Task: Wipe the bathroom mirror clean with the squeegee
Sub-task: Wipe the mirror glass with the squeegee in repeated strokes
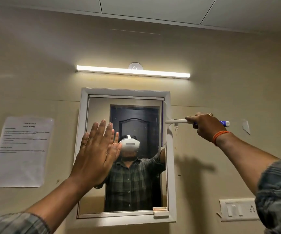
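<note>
My single head cam looks forward and up, close to the wall mirror (127, 149). No second view.

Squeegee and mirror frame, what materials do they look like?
Squeegee: likely white moulded plastic, smooth and matte, with a glossy blue grip end showing past the right hand; a thin dark strip along the blade looks like rubber. Mirror frame: white, smooth, uniform, probably plastic or painted; cannot tell which.

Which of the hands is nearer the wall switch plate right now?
Right. The right hand grips the squeegee handle above the switch plate, on the mirror's right side. The left hand lies flat on the mirror glass, further left.
</note>
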